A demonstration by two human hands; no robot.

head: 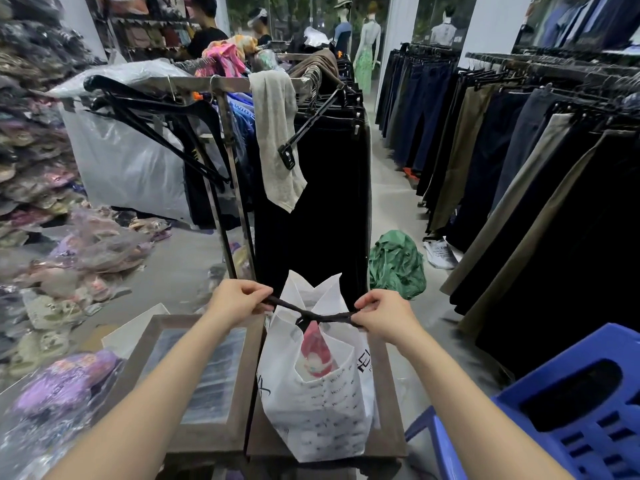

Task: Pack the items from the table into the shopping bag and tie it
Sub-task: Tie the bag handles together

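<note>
A white shopping bag (322,407) with small black print stands upright on a low wooden-framed table (197,434). A red and white item (316,351) shows through its open side. Two dark handles (311,311) cross above the bag's mouth and are pulled taut. My left hand (239,301) pinches the left handle end, while my right hand (384,317) pinches the right end. Both hands are above the bag, pulling apart.
A clothes rack with black trousers (311,188) and a grey towel (277,140) stands right behind the table. Blue plastic stools (571,410) sit at the right, a green cloth heap (396,265) on the floor, packed garments (69,258) piled left. More trouser racks line the right aisle.
</note>
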